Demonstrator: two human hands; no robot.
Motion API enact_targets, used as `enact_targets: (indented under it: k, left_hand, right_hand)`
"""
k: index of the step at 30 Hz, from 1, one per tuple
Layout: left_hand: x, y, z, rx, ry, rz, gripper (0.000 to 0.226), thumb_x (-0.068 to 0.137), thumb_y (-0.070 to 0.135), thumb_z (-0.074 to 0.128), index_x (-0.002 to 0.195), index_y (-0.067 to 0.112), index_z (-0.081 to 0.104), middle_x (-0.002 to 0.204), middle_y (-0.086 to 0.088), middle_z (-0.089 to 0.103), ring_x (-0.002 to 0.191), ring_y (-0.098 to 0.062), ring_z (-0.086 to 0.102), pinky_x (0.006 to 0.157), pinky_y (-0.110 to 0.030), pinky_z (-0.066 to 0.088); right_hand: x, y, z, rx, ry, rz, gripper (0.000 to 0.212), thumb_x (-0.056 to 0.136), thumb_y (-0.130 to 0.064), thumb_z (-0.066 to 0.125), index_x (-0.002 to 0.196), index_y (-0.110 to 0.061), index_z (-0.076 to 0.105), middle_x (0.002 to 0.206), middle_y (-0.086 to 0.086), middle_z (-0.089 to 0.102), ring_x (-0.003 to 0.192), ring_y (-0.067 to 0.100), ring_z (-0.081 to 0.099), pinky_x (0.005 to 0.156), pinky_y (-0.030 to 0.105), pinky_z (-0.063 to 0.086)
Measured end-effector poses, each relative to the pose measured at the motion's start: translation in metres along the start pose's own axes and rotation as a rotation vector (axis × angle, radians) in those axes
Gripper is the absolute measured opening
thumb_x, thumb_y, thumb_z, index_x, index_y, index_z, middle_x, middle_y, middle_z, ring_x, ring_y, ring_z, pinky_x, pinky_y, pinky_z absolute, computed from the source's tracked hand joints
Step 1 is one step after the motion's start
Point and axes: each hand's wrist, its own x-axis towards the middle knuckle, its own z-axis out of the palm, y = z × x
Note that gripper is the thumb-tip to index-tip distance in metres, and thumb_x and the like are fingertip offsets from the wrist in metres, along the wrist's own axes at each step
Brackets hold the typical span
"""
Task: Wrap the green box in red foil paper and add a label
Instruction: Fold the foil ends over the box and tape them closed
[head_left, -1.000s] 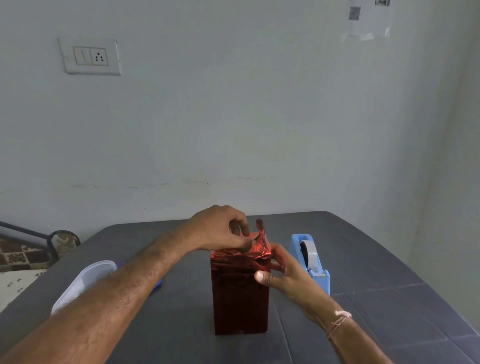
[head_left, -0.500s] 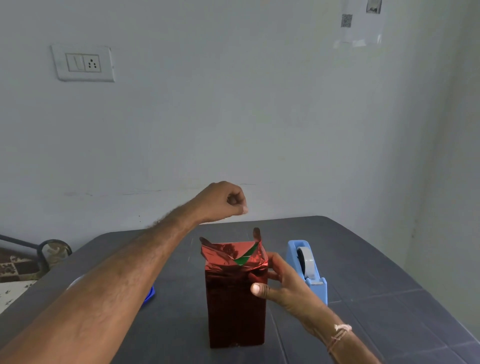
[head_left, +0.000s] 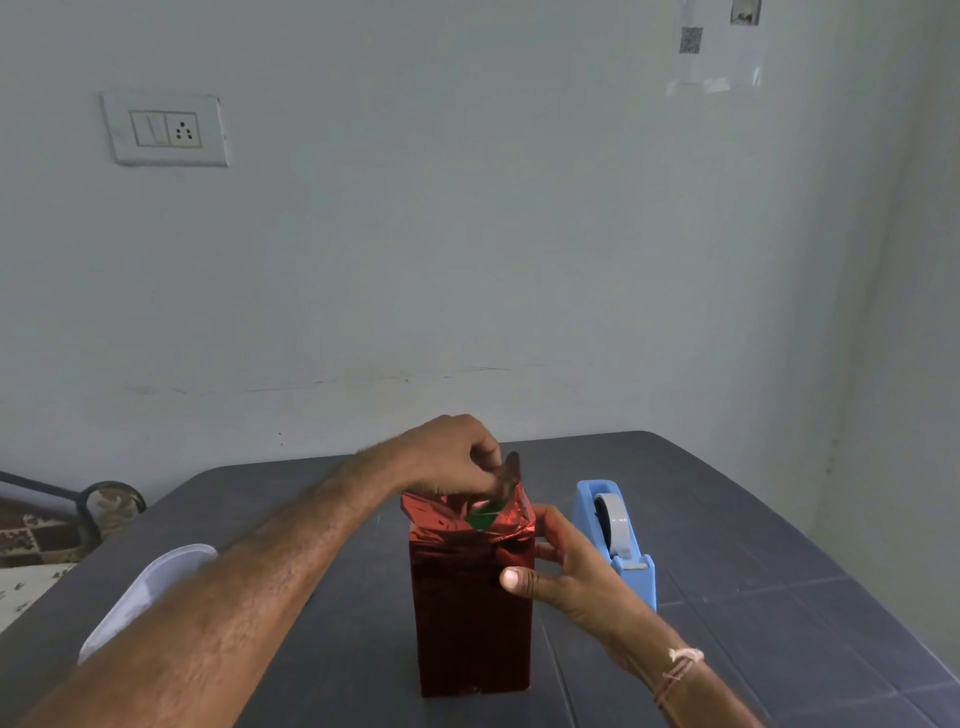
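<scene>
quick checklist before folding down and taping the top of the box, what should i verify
1. Box standing upright on the table: ok.
2. Right hand steadying the upper right side of the wrapped box: ok.
3. Left hand pinching the raised foil flap at the top: ok.
4. Top fully covered by red foil: not ok, a patch of green box shows.
5. Tape dispenser just right of the box: ok.
6. Tape piece ready in hand: cannot tell.
7. Label: cannot tell, none seen.
</scene>
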Motion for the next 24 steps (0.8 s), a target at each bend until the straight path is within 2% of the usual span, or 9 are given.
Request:
enact_targets:
  k: [2,5,7,10,12,15,17,21,24]
  left_hand:
    - [0.004,-0.001,-0.004,0.039,0.089,0.007,0.008,0.089,0.028,0.074,0.095,0.022,0.075,0.086,0.012,0.069,0.083,-0.007,0.065,0.071,-0.022,0.046]
    - [0.009,0.002,-0.015,0.059,0.172,0.022,0.009,0.09,0.026,0.075,0.099,0.025,0.074,0.084,0.014,0.069,0.081,-0.006,0.066,0.074,-0.029,0.052]
    - [0.012,0.005,-0.017,0.184,0.213,0.064,0.009,0.09,0.021,0.071,0.096,0.027,0.074,0.084,0.015,0.069,0.084,-0.008,0.066,0.075,-0.032,0.054]
    - [0.015,0.01,-0.01,0.347,0.306,0.079,0.015,0.09,0.015,0.066,0.096,0.027,0.074,0.087,0.015,0.069,0.087,-0.008,0.065,0.073,-0.029,0.048]
    - [0.017,0.008,-0.004,0.338,0.365,0.071,0.014,0.091,0.016,0.068,0.096,0.027,0.074,0.089,0.014,0.072,0.087,-0.006,0.066,0.073,-0.027,0.044]
    - [0.015,0.004,-0.002,0.213,0.43,0.053,0.012,0.09,0.014,0.071,0.091,0.027,0.073,0.079,0.018,0.072,0.078,0.002,0.064,0.071,-0.026,0.045]
    - [0.011,0.001,-0.004,0.17,0.426,0.055,0.009,0.088,0.019,0.075,0.09,0.027,0.073,0.076,0.018,0.072,0.076,0.004,0.065,0.073,-0.028,0.05]
    - [-0.005,-0.007,-0.009,-0.128,0.572,0.132,0.006,0.092,0.032,0.074,0.098,0.03,0.073,0.09,0.017,0.073,0.088,0.002,0.066,0.082,-0.026,0.052]
    - [-0.032,-0.023,0.002,-0.528,0.571,0.079,0.055,0.086,0.069,0.063,0.13,0.036,0.058,0.124,0.021,0.063,0.116,0.005,0.057,0.093,-0.021,0.043]
  right_hand:
    - [0.0,0.0,0.0,0.001,0.002,-0.002,0.068,0.072,-0.046,0.091,0.129,-0.042,0.053,0.132,-0.019,0.062,0.123,-0.001,0.059,0.094,0.026,0.051]
    - [0.0,0.001,0.001,-0.002,0.01,-0.016,0.067,0.072,-0.045,0.091,0.128,-0.041,0.054,0.131,-0.018,0.064,0.121,-0.002,0.06,0.096,0.029,0.054]
    - [-0.001,0.0,0.001,-0.006,0.014,-0.022,0.068,0.073,-0.044,0.091,0.129,-0.04,0.054,0.132,-0.018,0.063,0.12,-0.004,0.06,0.093,0.027,0.055]
    - [-0.001,-0.001,0.001,-0.027,0.023,-0.023,0.069,0.073,-0.046,0.09,0.13,-0.042,0.053,0.132,-0.02,0.062,0.12,-0.004,0.059,0.088,0.022,0.054]
    - [0.0,-0.002,0.0,-0.038,0.026,-0.009,0.069,0.072,-0.048,0.09,0.129,-0.044,0.052,0.133,-0.02,0.062,0.123,-0.001,0.058,0.09,0.023,0.052]
    - [0.002,-0.003,0.0,-0.045,0.023,0.002,0.067,0.073,-0.047,0.09,0.128,-0.045,0.052,0.133,-0.019,0.062,0.124,0.002,0.057,0.091,0.023,0.051]
    - [0.002,-0.006,0.001,-0.055,0.014,0.009,0.067,0.074,-0.045,0.089,0.129,-0.043,0.051,0.134,-0.017,0.06,0.124,0.003,0.055,0.084,0.019,0.05]
    - [0.001,-0.01,-0.001,-0.028,-0.005,0.026,0.065,0.075,-0.042,0.088,0.128,-0.038,0.051,0.134,-0.016,0.059,0.123,0.003,0.055,0.078,0.016,0.048]
    - [0.0,-0.01,-0.002,-0.006,-0.001,0.034,0.065,0.076,-0.038,0.088,0.13,-0.036,0.051,0.135,-0.014,0.06,0.121,0.003,0.058,0.075,0.015,0.052]
